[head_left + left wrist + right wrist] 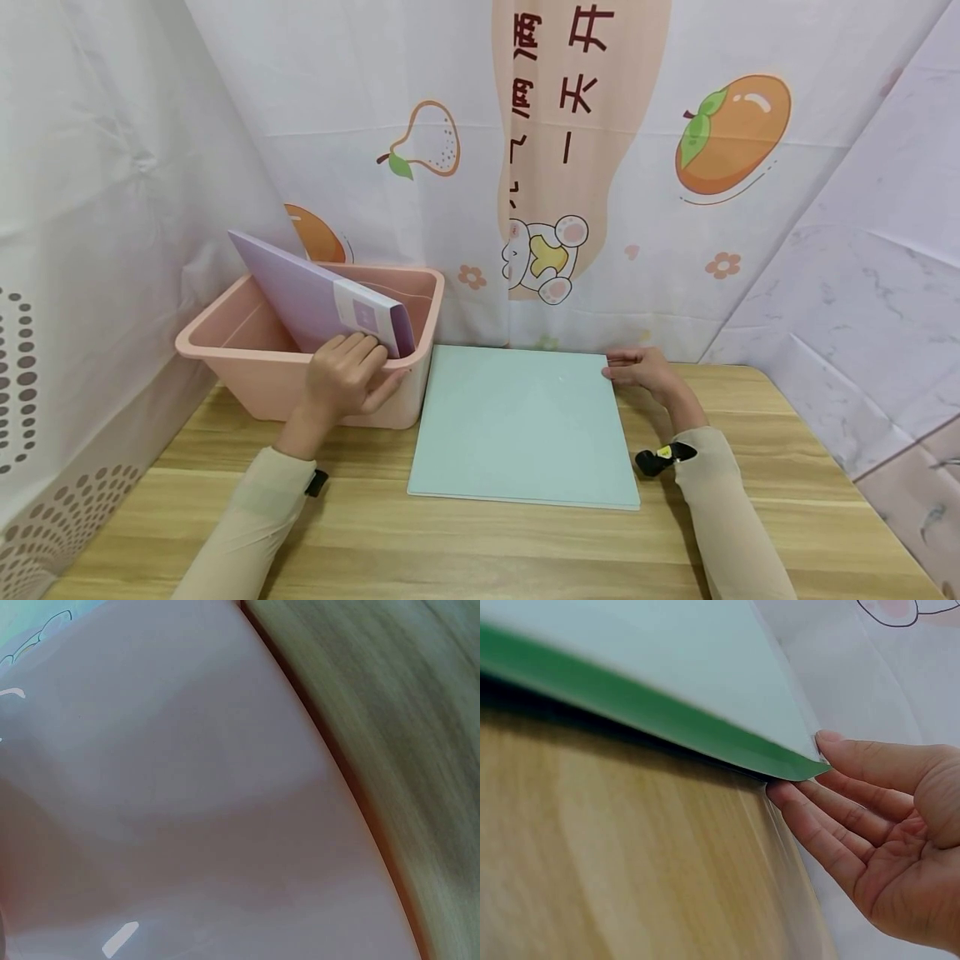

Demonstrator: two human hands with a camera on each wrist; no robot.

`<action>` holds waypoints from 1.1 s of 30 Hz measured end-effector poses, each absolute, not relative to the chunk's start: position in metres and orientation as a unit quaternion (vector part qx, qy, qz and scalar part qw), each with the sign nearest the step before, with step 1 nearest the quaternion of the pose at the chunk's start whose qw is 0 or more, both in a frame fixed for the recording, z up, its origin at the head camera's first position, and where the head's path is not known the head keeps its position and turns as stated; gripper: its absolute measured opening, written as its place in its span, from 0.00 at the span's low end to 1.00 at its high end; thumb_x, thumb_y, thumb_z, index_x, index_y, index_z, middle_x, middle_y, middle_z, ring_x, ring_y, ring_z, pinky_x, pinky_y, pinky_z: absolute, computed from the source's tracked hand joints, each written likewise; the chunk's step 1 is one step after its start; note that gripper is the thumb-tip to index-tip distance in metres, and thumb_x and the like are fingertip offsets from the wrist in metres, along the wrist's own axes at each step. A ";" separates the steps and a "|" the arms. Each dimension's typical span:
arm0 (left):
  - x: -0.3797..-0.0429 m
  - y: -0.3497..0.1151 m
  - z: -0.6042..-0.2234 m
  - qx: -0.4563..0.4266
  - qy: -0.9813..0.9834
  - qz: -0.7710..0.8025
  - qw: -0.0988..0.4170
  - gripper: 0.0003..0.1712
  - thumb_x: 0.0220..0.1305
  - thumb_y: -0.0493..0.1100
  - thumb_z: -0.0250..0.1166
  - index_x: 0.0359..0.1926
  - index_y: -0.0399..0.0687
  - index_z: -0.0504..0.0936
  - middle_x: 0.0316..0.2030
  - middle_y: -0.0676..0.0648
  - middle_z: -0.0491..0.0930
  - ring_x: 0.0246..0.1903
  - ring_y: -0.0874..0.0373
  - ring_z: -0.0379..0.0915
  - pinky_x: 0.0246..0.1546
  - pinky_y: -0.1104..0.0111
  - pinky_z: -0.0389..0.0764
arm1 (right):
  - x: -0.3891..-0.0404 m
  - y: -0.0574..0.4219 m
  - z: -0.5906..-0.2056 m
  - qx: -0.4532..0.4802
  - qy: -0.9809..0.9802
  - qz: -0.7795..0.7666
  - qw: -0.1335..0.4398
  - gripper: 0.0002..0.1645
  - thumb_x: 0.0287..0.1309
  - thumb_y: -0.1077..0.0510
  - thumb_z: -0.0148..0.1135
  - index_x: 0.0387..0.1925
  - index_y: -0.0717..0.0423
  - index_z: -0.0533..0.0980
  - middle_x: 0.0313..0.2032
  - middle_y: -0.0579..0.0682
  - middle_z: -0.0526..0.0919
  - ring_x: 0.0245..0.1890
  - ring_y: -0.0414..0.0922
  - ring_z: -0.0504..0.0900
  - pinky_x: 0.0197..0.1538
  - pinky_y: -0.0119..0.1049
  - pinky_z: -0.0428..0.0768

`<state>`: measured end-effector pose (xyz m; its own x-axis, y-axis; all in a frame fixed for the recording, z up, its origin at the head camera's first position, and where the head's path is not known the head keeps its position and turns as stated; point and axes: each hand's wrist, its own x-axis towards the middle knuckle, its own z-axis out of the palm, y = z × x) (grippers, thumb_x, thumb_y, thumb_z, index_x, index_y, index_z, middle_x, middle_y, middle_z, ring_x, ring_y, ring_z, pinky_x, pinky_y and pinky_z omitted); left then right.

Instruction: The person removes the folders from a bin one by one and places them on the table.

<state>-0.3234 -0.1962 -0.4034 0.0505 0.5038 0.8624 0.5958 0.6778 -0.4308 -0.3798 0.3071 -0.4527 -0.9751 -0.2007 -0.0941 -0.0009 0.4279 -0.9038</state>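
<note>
Where the green folder (525, 425) lies flat on the table (487, 550), just to the right of the bin (255, 383), the right hand (645, 371) works at its far right corner. Its thumb lies at the upper edge and its nearly straight fingers reach below, leaving a narrow gap with the corner between them; how firmly they pinch cannot be told. The left hand (347, 375) curls over the bin's front rim beside the purple folder (300, 287), which leans tilted inside; whether its fingertips also hold that folder is hidden. For a sound hold, catch all layers at the corner together, since a thumb on the top cover alone would probably peel it open. Oppose thumb and fingers squarely and raise the corner slowly, as the broad, thin folder is likely to flex or slide. Brace the bin with the left hand to limit shifting.
</note>
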 end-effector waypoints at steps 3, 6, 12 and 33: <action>-0.323 -0.196 -0.403 -0.400 -0.687 -0.039 0.605 0.25 0.69 0.53 0.55 0.20 0.40 0.73 0.17 0.45 0.72 0.15 0.52 0.68 0.15 0.63 0.70 | -0.380 0.307 -0.453 -0.064 0.835 -0.538 0.093 0.35 0.65 0.59 0.67 0.68 0.73 0.67 0.65 0.73 0.73 0.44 0.30 0.84 0.53 0.35 0.85; -0.323 -0.196 -0.404 -0.401 -0.687 -0.040 0.605 0.25 0.69 0.53 0.55 0.21 0.40 0.73 0.17 0.45 0.72 0.15 0.51 0.68 0.16 0.63 0.70 | -0.379 0.307 -0.454 -0.066 0.833 -0.542 0.094 0.35 0.65 0.60 0.67 0.68 0.73 0.67 0.65 0.73 0.73 0.45 0.31 0.84 0.53 0.37 0.85; -0.323 -0.196 -0.404 -0.402 -0.686 -0.041 0.605 0.25 0.69 0.53 0.55 0.21 0.40 0.74 0.17 0.45 0.73 0.16 0.51 0.69 0.16 0.63 0.71 | -0.379 0.307 -0.453 -0.069 0.833 -0.541 0.093 0.36 0.65 0.59 0.67 0.68 0.72 0.67 0.65 0.73 0.72 0.46 0.31 0.83 0.54 0.38 0.85; -0.322 -0.196 -0.404 -0.404 -0.683 -0.046 0.607 0.24 0.69 0.53 0.55 0.20 0.42 0.71 0.17 0.47 0.69 0.15 0.53 0.66 0.15 0.64 0.68 | -0.368 0.305 -0.426 -0.073 0.844 -0.527 0.066 0.37 0.69 0.49 0.64 0.73 0.60 0.67 0.71 0.63 0.70 0.54 0.31 0.81 0.62 0.46 0.80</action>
<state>-0.3221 -0.1957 -0.4038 0.0621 0.4957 0.8663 0.6083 0.6694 -0.4266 -0.3682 0.3050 -0.4264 -0.9807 -0.1925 -0.0353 -0.0528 0.4341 -0.8993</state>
